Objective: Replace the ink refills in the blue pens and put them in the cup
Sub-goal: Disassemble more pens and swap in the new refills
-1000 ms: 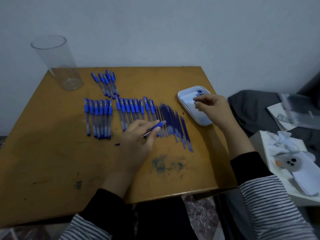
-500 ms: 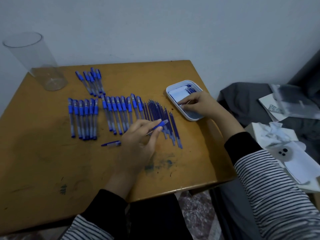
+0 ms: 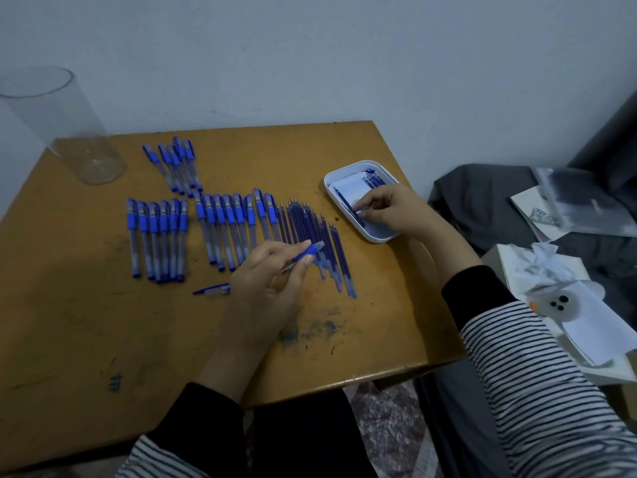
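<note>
My left hand grips an open blue pen barrel over the middle of the wooden table. A blue pen cap lies just left of that hand. My right hand reaches into the white tray and pinches a thin refill there. Several capped blue pens lie in rows on the table, and a smaller bunch of pens lies behind them. Several blue refills lie side by side between the pens and the tray. The clear plastic cup stands at the far left corner.
Blue ink smears mark the table in front of my left hand. To the right of the table, grey cloth, papers and a white box with crumpled tissue are piled up. A pale wall stands behind.
My right hand has dropped from above the tray down into it and now pinches a refill. My left hand keeps holding the pen barrel in the same place.
</note>
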